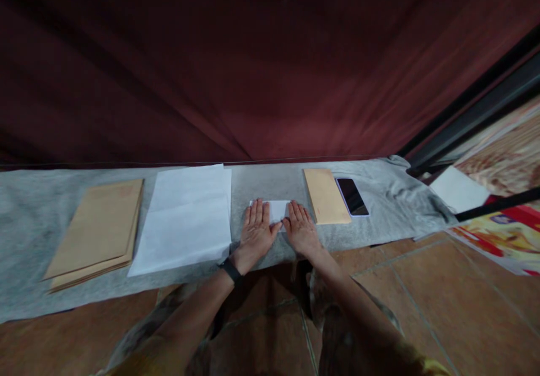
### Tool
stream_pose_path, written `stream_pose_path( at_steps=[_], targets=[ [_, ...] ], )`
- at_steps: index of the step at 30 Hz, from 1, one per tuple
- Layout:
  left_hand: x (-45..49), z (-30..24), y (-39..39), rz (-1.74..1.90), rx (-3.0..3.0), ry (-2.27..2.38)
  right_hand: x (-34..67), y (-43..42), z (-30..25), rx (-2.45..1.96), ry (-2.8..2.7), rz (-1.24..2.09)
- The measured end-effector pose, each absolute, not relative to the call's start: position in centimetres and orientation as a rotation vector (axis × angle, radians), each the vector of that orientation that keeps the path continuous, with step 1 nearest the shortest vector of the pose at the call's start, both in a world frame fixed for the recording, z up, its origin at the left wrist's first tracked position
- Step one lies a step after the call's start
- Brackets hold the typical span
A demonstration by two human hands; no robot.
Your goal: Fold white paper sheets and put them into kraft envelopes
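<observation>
Two bare hands lie palm down on a small white paper (278, 209), the left hand (256, 231) over its left end and the right hand (302, 231) over its right end. Neither grips: both are flat, with the four fingers straight and side by side, resting on top of the paper. Its middle shows between them, and its far edge runs near the fingertips. The thumbs point inward and come close together near the paper's near side; whether they touch, I cannot tell.

The paper lies on a grey cloth (265, 178). Well to its left are larger white sheets (185, 218), overlapping slightly out of line, and beyond these a stack of brown envelopes (97, 224), its edges uneven. Just right of the right hand lies a lighter tan envelope (327, 196), and close beside that a phone (353, 197), dark screen up.

A black band (230, 271) circles the left wrist. Behind the cloth hangs a dark red curtain (270, 83); below is a tiled floor (426, 291), with a printed poster (502, 238) at the far right.
</observation>
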State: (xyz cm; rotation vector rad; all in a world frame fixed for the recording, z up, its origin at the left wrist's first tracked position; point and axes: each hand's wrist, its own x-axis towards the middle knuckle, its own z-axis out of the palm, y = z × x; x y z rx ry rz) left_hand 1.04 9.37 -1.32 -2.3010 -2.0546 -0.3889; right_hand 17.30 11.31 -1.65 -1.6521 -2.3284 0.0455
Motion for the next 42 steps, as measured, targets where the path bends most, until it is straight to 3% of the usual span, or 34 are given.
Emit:
stream_pose_path(
  at_steps=[11,35,42],
  targets=[
    [0.4,-2.1,9.4,-0.280,-2.367,-2.006,14.9,9.6,-1.3,-1.272,-2.399,0.241],
    [0.7,-0.9,6.8,-0.347,-2.295,-2.122,14.9,9.3,-1.3,-1.438,-2.492,0.056],
    [2.9,-0.3,4.2,-0.206,-2.342,-1.974,15.0,9.5,-1.2,-1.480,-2.530,0.062]
  ],
)
